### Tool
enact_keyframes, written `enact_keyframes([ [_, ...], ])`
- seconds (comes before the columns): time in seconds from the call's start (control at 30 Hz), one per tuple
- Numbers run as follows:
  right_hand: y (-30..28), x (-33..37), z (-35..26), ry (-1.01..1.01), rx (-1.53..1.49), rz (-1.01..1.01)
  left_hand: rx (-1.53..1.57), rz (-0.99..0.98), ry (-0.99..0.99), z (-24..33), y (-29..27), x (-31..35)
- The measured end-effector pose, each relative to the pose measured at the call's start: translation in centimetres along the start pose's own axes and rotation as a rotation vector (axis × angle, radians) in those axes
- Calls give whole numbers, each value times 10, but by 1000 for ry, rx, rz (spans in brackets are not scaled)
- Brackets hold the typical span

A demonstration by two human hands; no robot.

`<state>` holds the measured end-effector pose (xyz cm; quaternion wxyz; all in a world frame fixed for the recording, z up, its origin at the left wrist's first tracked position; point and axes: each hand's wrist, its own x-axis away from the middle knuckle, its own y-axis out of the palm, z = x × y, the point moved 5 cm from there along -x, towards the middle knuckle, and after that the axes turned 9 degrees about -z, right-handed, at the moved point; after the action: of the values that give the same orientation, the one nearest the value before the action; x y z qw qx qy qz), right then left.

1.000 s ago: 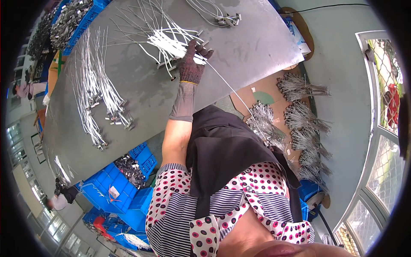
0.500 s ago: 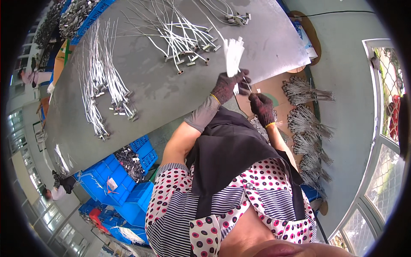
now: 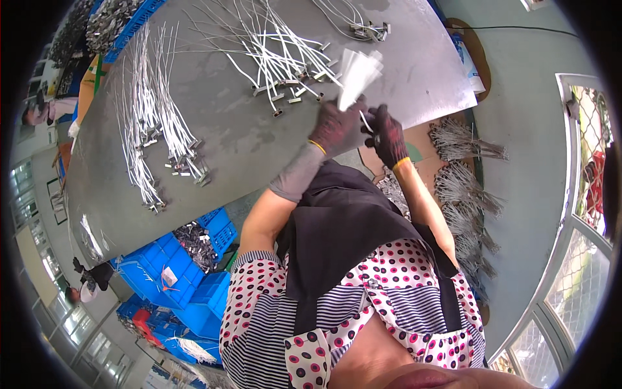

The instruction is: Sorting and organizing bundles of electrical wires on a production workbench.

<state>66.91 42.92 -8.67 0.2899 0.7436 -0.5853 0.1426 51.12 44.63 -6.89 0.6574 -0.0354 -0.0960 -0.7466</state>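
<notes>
My left hand (image 3: pixel 335 126), in a dark, red-marked glove, is closed round a bundle of white strips (image 3: pixel 360 74). Their upper ends fan out above the fist, blurred by motion. Close beside it on the right, my gloved right hand (image 3: pixel 389 137) is closed by a thin white piece (image 3: pixel 367 122) that shows between the two hands; its grip on it is partly hidden. Just beyond my left hand, a spread of white-sleeved wires (image 3: pixel 285 61) with small metal connectors lies on the grey table (image 3: pixel 240 142).
Two more rows of white-sleeved wires (image 3: pixel 173 123) lie to the left, and a small wire group (image 3: pixel 368 29) at the far edge. Grey wire bundles (image 3: pixel 463 185) line cardboard on the right. Blue crates (image 3: pixel 162 269) with metal parts stand below the table. Other people are at far left.
My right hand has risen toward my left, turning its fingers upward. The white bundle in my left hand now leans further right, and that hand has shifted slightly left.
</notes>
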Motion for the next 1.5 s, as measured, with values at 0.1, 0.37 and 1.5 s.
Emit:
enact_keyframes([
  [0.1, 24, -34, -43, -80, 36, 89, 9, -6, 8, 1, 3, -14],
  [0.37, 73, -140, -98, -322, 257, 110, -49, 522, -79, 44, -109, -37],
  [1.5, 218, -190, -80, -573, 705, -463, -730, 465, -109, 23, -174, -43],
])
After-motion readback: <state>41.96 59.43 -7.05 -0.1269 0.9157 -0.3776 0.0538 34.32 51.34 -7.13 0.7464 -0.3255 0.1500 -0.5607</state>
